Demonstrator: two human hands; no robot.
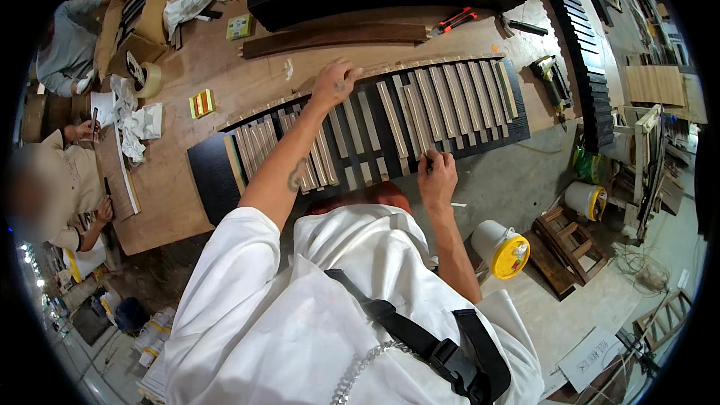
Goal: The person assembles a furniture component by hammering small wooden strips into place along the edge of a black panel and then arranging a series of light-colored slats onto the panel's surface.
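A long black panel [214, 169] lies across the bench in front of me, with rows of pale brown slats [469, 96] set side by side on it. My left hand [335, 84] reaches over to the panel's far edge. Its fingers are curled, and whatever they may hold is hidden. At the near edge my right hand [438, 177] is closed, thumb and fingers together at the lower end of one slat [417, 116]. That slat sits lower than its neighbours. Between the slat groups, grey strips [351, 126] show on the black surface.
Behind the panel lie a dark brown board [337, 40], a red-black cutter [454, 21], a hammer [525, 27] and a cordless drill [551, 84]. Small yellow boxes [202, 103] are at left. A person [64, 187] works there. A white bucket [501, 246] stands right of me.
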